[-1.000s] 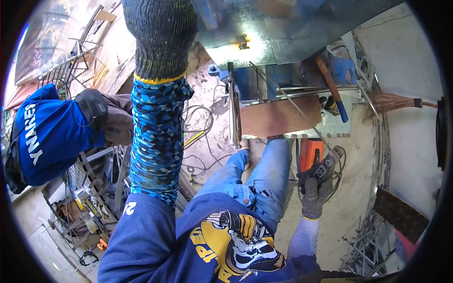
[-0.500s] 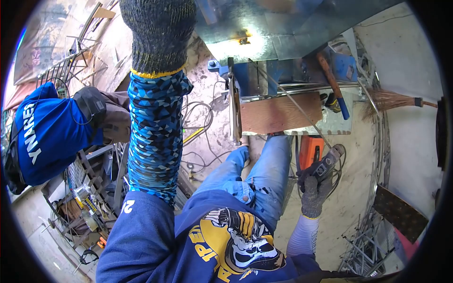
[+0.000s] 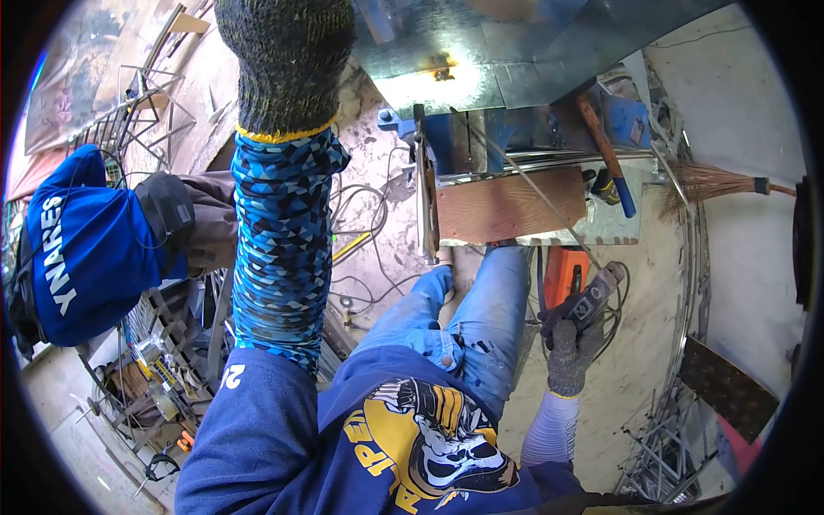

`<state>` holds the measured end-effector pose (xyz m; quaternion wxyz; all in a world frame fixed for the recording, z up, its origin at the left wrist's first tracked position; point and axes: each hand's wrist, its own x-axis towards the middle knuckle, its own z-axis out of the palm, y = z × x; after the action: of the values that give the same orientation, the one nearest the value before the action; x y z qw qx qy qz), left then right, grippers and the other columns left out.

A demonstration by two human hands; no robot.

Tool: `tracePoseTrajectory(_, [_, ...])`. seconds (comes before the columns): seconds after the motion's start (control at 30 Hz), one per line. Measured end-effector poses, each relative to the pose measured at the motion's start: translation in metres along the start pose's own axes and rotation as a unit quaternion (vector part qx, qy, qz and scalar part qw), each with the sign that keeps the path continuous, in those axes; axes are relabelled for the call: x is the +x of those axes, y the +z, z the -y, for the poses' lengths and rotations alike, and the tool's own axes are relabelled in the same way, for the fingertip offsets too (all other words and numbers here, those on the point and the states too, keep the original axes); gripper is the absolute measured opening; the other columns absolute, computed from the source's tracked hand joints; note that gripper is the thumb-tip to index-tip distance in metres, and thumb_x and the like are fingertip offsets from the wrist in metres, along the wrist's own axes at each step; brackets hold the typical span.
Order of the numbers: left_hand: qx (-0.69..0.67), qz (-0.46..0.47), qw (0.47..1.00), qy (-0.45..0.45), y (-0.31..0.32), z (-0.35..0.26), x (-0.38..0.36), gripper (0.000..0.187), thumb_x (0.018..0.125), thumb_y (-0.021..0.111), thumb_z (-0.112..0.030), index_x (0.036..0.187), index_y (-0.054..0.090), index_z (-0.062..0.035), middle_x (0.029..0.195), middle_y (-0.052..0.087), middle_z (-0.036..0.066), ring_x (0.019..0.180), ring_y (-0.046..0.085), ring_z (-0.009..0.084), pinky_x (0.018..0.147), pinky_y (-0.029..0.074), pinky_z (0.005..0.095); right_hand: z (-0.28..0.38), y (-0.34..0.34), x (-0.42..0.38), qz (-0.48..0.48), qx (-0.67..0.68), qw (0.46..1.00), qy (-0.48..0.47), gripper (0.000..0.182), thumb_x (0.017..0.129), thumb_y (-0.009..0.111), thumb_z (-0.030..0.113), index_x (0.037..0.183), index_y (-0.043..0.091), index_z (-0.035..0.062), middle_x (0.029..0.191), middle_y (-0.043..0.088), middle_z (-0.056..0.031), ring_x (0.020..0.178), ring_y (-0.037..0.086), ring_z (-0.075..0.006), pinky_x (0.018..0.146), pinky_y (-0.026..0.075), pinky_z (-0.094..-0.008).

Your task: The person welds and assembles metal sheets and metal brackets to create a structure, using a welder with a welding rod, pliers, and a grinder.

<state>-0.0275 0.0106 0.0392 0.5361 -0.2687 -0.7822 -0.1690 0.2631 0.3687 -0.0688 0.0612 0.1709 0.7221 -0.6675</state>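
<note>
The left hand (image 3: 287,60), in a dark knitted glove with a yellow cuff, is raised high near the top edge of the view, beside the left edge of a shiny metal sheet (image 3: 481,51). Only the back of this glove shows, so I cannot tell if the fingers are spread or closed, or if they touch the sheet. Below the glove the arm wears a blue patterned sleeve (image 3: 281,249).

The right hand (image 3: 568,343), in a grey glove, is low at the right side, beside the person's right knee. Its fingers are wrapped tight around a welding electrode holder (image 3: 592,300). From the holder a thin welding rod (image 3: 524,184) goes up and to the left, toward the metal sheet.

The sheet lies over a blue workbench (image 3: 463,142). At the front edge of the bench hangs a wooden board (image 3: 511,206). A hammer with blue handle (image 3: 608,159) leans at the right end. A broom (image 3: 717,184) lies further right. At the left, another person in a blue shirt (image 3: 81,245) is bent over.
</note>
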Motion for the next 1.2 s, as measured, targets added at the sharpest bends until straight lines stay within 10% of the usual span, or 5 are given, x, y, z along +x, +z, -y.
tracePoseTrajectory(0.2, [-0.009,0.010,0.984,-0.178,0.007,-0.023,0.000,0.023,0.093,0.052,-0.012,0.097,0.070,0.0028,0.103,0.069,0.015,0.097,0.065,0.0280,0.084,0.053,0.0377,-0.004,0.005,0.005,0.011,0.045,0.997,-0.055,0.049,0.087,0.071,0.042,0.104,0.053,0.0003,0.075,0.061,-0.0053,0.063,0.058,-0.0130,0.060,0.049,-0.0290])
tracePoseTrajectory(0.53, [0.258,0.077,0.960,0.080,-0.015,0.046,-0.007,0.033,0.075,0.073,-0.017,0.106,0.069,-0.0066,0.103,0.069,0.014,0.099,0.065,0.0329,0.087,0.052,0.0432,0.002,0.011,0.004,-0.001,0.064,0.998,-0.029,0.047,0.087,0.071,0.042,0.105,0.051,0.0025,0.074,0.053,-0.0001,0.060,0.051,-0.0091,0.063,0.050,-0.0274])
tracePoseTrajectory(0.73, [0.112,0.022,0.992,0.052,-0.002,-0.015,0.011,0.021,0.091,0.054,-0.012,0.096,0.070,-0.0001,0.099,0.071,0.014,0.093,0.066,0.0288,0.084,0.049,0.0403,0.003,0.011,0.006,-0.019,0.057,0.995,-0.085,0.033,0.091,0.064,0.036,0.098,0.054,0.0049,0.072,0.058,-0.0044,0.048,0.044,-0.0075,0.043,0.030,-0.0235])
tracePoseTrajectory(0.8, [0.103,0.023,0.992,0.071,-0.003,-0.009,0.009,0.023,0.092,0.052,-0.016,0.096,0.070,-0.0008,0.099,0.071,0.013,0.091,0.066,0.0287,0.084,0.049,0.0408,0.009,0.006,0.005,-0.016,0.040,0.999,-0.023,0.052,0.086,0.069,0.052,0.096,0.052,0.0040,0.069,0.055,-0.0019,0.059,0.052,-0.0103,0.061,0.049,-0.0280])
tracePoseTrajectory(1.2, [0.107,0.070,0.992,0.017,-0.011,-0.015,0.008,0.027,0.094,0.049,-0.020,0.096,0.069,-0.0014,0.094,0.071,0.013,0.085,0.066,0.0290,0.081,0.047,0.0398,-0.001,0.006,0.005,-0.018,0.040,0.997,-0.062,0.039,0.088,0.068,0.042,0.091,0.053,0.0061,0.063,0.052,0.0001,0.048,0.044,-0.0079,0.059,0.048,-0.0293])
